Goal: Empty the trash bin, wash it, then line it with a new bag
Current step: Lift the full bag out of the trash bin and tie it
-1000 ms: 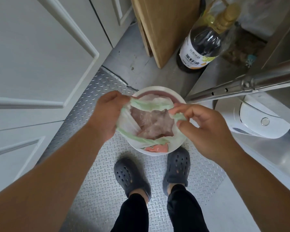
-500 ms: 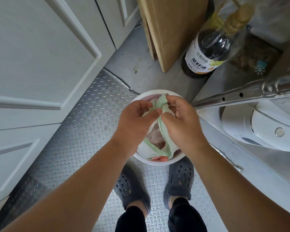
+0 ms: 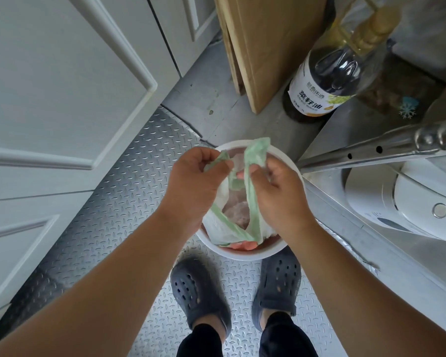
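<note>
Left hand [image 3: 191,186] and right hand [image 3: 278,194] curled, each pinching a green strip of trash bag [image 3: 229,228], crossed above round white bin [image 3: 245,255] on floor before feet.

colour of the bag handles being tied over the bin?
Pale green handles on a whitish bag; the head view, the only one, shows it.

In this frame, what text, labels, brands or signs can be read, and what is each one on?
"菜籽油": large dark characters on the white label of the oil bottle.
Smaller line of characters above it on the same label: too blurred to read.
Tiny print along the label's lower edge: too small to read.
Blue snowflake sign: a symbol, no words, on the dark surface right of the bottle.
No text shows on the bin or the bag.
</note>
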`<state>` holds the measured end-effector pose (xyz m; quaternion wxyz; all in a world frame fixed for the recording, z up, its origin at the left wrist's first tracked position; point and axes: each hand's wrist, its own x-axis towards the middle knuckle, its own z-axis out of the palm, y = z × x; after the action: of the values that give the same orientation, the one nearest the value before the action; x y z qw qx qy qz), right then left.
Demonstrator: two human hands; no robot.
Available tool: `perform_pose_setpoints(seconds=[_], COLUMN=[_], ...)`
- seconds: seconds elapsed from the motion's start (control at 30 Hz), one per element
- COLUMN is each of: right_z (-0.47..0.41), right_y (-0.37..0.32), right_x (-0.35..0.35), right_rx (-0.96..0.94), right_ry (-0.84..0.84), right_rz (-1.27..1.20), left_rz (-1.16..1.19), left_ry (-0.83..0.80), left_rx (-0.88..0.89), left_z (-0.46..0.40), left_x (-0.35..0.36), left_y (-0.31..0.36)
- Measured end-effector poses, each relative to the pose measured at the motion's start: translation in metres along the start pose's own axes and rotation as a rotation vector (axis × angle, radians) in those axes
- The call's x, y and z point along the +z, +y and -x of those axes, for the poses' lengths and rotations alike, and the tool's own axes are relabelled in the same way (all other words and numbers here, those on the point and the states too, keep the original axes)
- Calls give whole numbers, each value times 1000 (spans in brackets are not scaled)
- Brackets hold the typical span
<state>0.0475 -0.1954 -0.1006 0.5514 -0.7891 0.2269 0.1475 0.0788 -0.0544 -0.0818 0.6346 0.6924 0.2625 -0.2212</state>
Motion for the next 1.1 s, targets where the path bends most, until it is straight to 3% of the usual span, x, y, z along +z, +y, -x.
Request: perform_pose_setpoints(seconds=[0.13,0.23,0.37,0.5,0.6,0.67,0.73,0.83,1.0,1.1], right_z=[-11,-19,-24,-23,-19,-17,-21,-29,-33,-37], right_y=[-3,-1,-3,-6,-6,-8,-3,2,2,8], right_x=[-2,3,8,2,1,8,15,14,10,6], right_rx=[212,149,-100,30,-68,-150,-192,-67,153,251], right_ry=[161,109,-164,-407,-601,-560,-405,-225,-170,-186], right_rz=[-341,-187,229,82,86,51,123,267,-157,-381], left_rz=[-209,-339,-419,-420,-406,-418,-411,-407,-479,-445], left_ry=[-168,-271,-251,-155,-98,-112,-153,-223,-231,-353], left_rx=[97,143,212,234,225,229,227,220,247,136], left_z=[-2,-3,-7,-17,-22,-23,-22,-21,-27,-23], left_x=[-13,-14,-7,1,10,19,28,34,18,3], left_y=[10,18,27,36,43,46,46,42,21,-1])
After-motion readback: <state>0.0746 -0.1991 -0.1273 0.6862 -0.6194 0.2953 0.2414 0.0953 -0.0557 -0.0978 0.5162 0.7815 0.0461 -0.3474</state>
